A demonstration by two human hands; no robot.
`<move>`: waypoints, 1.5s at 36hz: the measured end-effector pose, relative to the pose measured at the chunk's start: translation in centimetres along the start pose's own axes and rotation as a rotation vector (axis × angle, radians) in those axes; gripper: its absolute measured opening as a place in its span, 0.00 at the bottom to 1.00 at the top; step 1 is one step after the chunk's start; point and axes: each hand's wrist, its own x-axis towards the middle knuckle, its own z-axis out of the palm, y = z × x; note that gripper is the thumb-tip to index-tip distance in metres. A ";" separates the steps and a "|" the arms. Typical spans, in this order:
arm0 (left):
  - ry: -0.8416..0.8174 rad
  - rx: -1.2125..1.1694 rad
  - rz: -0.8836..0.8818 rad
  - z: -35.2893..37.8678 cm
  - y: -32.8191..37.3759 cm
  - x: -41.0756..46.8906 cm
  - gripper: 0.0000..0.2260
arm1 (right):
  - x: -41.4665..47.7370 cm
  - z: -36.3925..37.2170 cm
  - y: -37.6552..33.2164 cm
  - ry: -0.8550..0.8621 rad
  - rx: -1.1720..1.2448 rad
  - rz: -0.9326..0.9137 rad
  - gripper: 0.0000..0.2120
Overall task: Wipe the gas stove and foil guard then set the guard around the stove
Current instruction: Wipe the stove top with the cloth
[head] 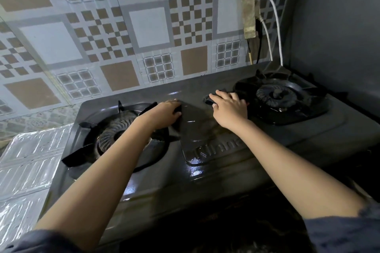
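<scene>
**Stove top gets its wipe while the foil guard waits at the left**

A person leans over a dark grey two-burner gas stove [205, 181], both bare arms stretched across its top. The left hand [164, 114] is curled around the edge of a dark cloth [191, 123] spread over the raised centre panel between the burners, its fingers closed on the fabric. The right hand [230, 107] lies palm down with fingers spread over a dark bunched end near the right black burner grate [281, 98]; whether that hand grips or only presses cannot be told. The centre panel glistens wet below the cloth, so the wiping of the stove looks to be under way rather than finished.

The crinkled silver foil guard [26, 162] lies flat on the counter just beside the stove's left edge, below the patterned tile wall [123, 26], its long side seemingly running from near to far along the stove. It sits well to the left of both hands, with the left arm the nearer. Reaching it would probably mean a leftward swing past the left black burner grate [115, 133].
</scene>
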 end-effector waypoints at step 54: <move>0.027 -0.063 0.148 0.8 -3.5 -0.9 0.20 | -7.2 1.3 -5.2 0.070 -0.013 0.205 0.19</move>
